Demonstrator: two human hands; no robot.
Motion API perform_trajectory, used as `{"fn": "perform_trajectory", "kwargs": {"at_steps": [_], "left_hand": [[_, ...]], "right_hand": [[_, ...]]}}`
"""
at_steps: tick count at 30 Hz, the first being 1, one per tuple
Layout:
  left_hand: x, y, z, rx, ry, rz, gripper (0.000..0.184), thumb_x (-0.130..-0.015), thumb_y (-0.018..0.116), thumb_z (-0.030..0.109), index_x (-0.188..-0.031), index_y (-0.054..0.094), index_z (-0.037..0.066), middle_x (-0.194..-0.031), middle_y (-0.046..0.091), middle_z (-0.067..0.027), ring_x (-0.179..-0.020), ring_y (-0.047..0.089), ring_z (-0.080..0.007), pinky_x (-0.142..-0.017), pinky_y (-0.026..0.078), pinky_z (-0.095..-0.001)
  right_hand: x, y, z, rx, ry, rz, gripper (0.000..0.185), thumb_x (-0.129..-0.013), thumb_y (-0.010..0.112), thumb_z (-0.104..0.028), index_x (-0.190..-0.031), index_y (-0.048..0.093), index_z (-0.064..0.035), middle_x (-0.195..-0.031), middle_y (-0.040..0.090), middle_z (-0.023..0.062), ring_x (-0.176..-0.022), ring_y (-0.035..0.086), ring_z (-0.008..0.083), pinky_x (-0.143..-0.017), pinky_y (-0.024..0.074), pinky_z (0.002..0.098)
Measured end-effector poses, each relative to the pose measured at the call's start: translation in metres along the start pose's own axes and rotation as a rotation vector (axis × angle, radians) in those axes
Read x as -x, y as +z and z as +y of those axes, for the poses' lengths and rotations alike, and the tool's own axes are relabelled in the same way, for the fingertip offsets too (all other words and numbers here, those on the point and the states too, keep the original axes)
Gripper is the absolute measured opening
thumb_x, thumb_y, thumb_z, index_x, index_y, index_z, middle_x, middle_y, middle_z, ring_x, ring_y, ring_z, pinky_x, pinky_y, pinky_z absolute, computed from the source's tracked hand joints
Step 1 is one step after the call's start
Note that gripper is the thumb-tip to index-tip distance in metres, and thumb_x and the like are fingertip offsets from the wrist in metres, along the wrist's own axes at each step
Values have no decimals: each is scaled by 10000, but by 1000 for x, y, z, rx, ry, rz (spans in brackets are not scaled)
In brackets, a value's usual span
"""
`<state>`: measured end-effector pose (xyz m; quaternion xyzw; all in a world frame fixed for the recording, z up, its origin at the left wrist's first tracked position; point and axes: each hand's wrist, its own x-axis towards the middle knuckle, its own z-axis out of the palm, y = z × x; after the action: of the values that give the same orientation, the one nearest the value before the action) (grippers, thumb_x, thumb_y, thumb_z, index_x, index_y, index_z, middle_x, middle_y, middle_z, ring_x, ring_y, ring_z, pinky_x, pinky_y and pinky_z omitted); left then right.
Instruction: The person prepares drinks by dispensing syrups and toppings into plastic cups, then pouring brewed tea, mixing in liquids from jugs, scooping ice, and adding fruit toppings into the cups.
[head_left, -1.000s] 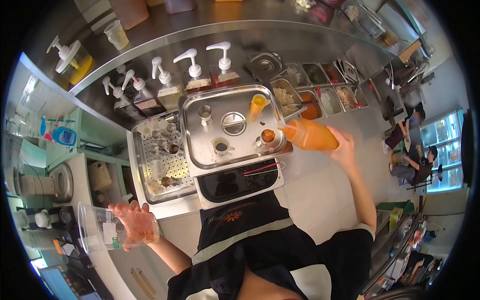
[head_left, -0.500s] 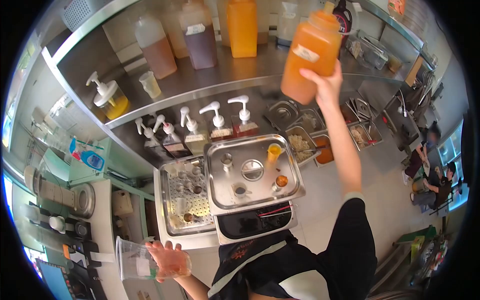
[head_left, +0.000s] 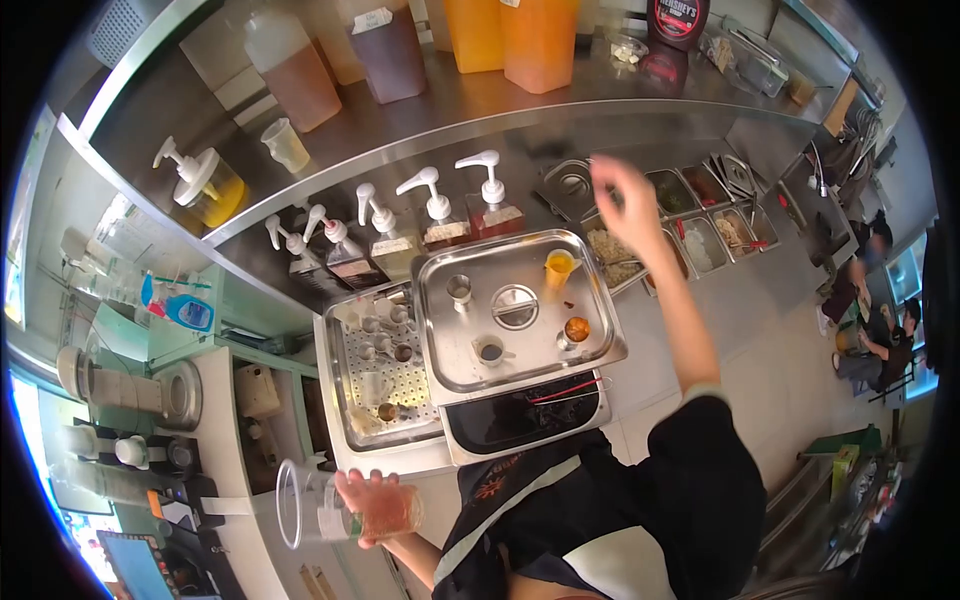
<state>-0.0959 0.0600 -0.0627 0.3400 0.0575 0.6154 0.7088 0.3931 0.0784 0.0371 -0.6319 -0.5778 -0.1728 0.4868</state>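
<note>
Head view is showing you between two actions, as far as I can judge: your left hand [head_left: 375, 505] is supporting a clear plastic cup [head_left: 325, 508] low beside your apron [head_left: 515, 485], while your right hand [head_left: 628, 205] is hovering empty over the topping pans [head_left: 735, 235]. Your left grip is closing around the cup's wall, its fingers and thumb pressing from both sides. Your right grip is hanging loosely apart, clamping on nothing. With the cup's thin wall likely to be flexing easily, moving it is calling for a light, even squeeze and a level path clear of the perforated tray [head_left: 385, 375]. Your right arm is reaching out past the steel lid [head_left: 540, 350], so bringing it back is calling for clearance over the yellow measuring cup [head_left: 558, 268] and the small dark-filled cup [head_left: 490, 350] standing on that lid.

Motion is blurring your right fingers, and that hand and forearm are covering part of the pans behind. Your left fingers are hiding much of the cup's side, so you are not getting a clear look at its contents or its true tilt. On the shelf [head_left: 440, 118], the bottle of orange liquid [head_left: 540, 50] is running off the top edge, its cap out of sight. Small print on the pump bottles [head_left: 437, 205] is staying unreadable.
</note>
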Motion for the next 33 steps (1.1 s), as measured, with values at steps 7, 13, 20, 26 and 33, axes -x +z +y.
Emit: {"fn": "perform_trajectory", "kwargs": {"at_steps": [7,13,20,26,33], "left_hand": [[-21,11,-52,-287,-349,-19,1077,-444,799,357,-1278,204,25,-1235,337,-132,-1090,411,-284,-866,395,-415],[-47,67,-83,-456,-458,-187,943,-511,793,218,-1253,250,12,-1205,383,-150,-1054,460,-271,-846,418,-387],[-57,79,-84,-1322,-245,-446,805,-486,769,190,-1172,387,11,-997,533,-185,-907,539,-311,-777,435,-357],[-67,87,-72,-1485,85,-550,844,-427,766,174,-1177,405,34,-1062,515,-139,-889,526,-288,-720,416,-348],[-74,91,-65,-1563,476,-573,729,-529,736,292,-1136,431,30,-1062,524,-115,-885,519,-264,-739,371,-353]], "right_hand": [[179,-7,-38,141,407,-591,437,-602,690,-269,-986,578,-94,-1061,547,69,-1123,410,251,-916,250,544],[188,34,-63,254,551,-376,464,-569,711,-324,-957,594,-98,-1039,570,51,-1168,371,227,-955,59,595],[91,-20,-118,201,90,-560,322,-500,707,-204,-802,622,-134,-792,613,-1,-904,536,155,-1011,80,518],[44,-25,-156,134,-229,-759,296,-486,675,-193,-758,582,-119,-650,542,-6,-712,522,164,-970,226,444],[40,-18,-180,-296,33,-920,269,-584,694,-220,-786,596,-70,-626,550,35,-542,492,145,-583,363,275]]}}
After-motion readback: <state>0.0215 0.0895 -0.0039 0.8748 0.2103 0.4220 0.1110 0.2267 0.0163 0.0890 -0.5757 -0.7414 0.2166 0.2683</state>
